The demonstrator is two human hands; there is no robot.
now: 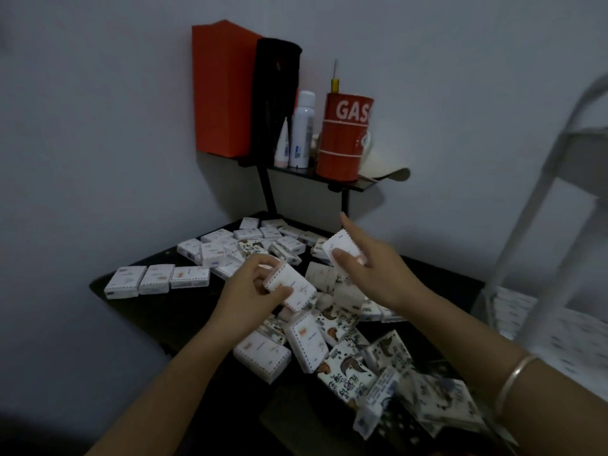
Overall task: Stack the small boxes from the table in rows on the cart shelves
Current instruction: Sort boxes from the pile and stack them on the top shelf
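Observation:
Several small white boxes lie scattered on a black table, some plain with dotted borders, some printed with dark pictures. My left hand grips one white box above the middle of the pile. My right hand holds another white box a little higher and to the right, forefinger pointing up. Three boxes form a row at the table's left side. The white cart stands at the right edge of view, with boxes lying on its lower shelf.
A raised black shelf at the back of the table carries an orange box, a black pouch, a white spray bottle and a red can marked GAS. Grey walls close in behind and at the left.

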